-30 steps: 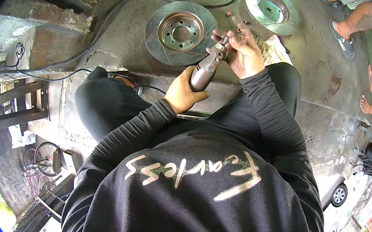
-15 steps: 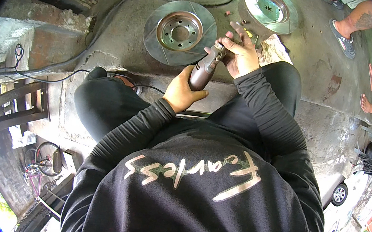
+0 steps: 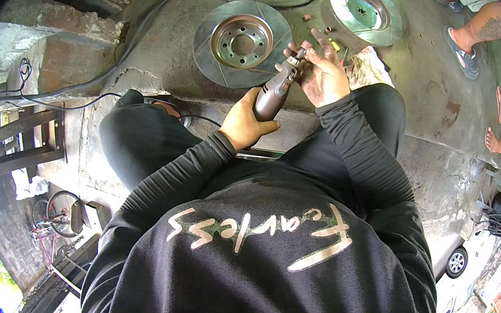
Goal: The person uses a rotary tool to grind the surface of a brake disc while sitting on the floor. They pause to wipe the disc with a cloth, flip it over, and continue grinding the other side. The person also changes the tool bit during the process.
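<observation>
A dark reddish-brown die grinder point(image 3: 272, 99) with a metal nose points away from me. My left hand point(image 3: 247, 122) wraps round its body from below. At the nose, my right hand point(image 3: 324, 76) has its thumb against the slim tip point(image 3: 300, 54), with fingers behind it and the index finger stretched out. The palm is darkened with grime. Exactly what the fingertips press on is too small to make out. Just beyond the tool, at left, a grooved brake disc point(image 3: 243, 44) lies flat on the floor. A second brake disc point(image 3: 365, 12) lies farther off to the right.
Small metal pieces point(image 3: 328, 29), a yellow item point(image 3: 335, 45) and a pale cloth point(image 3: 369, 68) lie by my right hand. A thick black cable point(image 3: 155, 14) curves across the floor at left. Another person's sandalled foot point(image 3: 461, 52) and bare feet point(image 3: 499, 126) are at right.
My right hand's fingers have spread and shifted slightly at the nose, showing more of the tip and palm. My left hand and the die grinder have stayed put.
</observation>
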Available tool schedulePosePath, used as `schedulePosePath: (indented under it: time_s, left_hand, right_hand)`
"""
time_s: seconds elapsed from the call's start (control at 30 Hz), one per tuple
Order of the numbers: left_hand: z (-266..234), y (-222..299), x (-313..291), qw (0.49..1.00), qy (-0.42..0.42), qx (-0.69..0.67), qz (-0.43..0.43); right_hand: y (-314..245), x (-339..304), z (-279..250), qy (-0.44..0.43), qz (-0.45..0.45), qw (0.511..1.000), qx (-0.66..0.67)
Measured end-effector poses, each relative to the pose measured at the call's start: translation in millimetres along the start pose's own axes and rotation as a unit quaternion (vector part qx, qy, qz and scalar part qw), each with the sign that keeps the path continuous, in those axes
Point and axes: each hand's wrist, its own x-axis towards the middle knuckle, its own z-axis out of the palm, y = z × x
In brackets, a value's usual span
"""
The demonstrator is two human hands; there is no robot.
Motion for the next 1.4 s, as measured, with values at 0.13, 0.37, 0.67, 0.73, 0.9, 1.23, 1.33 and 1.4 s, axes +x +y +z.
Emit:
schedulePosePath:
  time_s: [0.13,0.37,0.67,0.73,0.9,1.23,1.33,1.4]
  left_hand:
    - [-0.8,2.2,1.3,1.0,-0.005,0.01,-0.007]
    - [0.0,-1.3,0.8,1.0,-0.018,-0.006,-0.01]
    - [12.5,-5.0,-1.3,1.0,-0.018,-0.017,-0.014]
    - [16.1,-3.0,-4.5,0.999,-0.014,-0.021,-0.033]
    - [20.8,-0.3,-3.6,0.998,-0.012,-0.032,-0.045]
    - [35.1,-4.7,-5.0,0.996,0.023,-0.068,-0.049]
    - [35.5,-5.2,-7.3,0.995,0.023,-0.07,-0.074]
    - [36.0,-5.4,-8.8,0.993,0.028,-0.085,-0.072]
  right_hand:
    - [1.5,-2.2,2.9,0.028,-0.02,0.998,-0.046]
    - [0.5,3.2,-4.0,0.017,0.006,0.997,-0.07]
    - [18.9,0.9,-6.4,0.088,-0.019,0.993,-0.07]
    - [27.0,1.2,-0.9,0.115,-0.03,0.991,-0.067]
    - [36.1,8.3,-5.6,0.137,-0.044,0.987,-0.077]
    - [30.0,13.2,-11.8,0.117,0.017,0.989,-0.091]
    - [32.9,13.6,-7.9,0.118,0.023,0.99,-0.076]
    - [32.6,15.3,-10.1,0.097,0.035,0.992,-0.068]
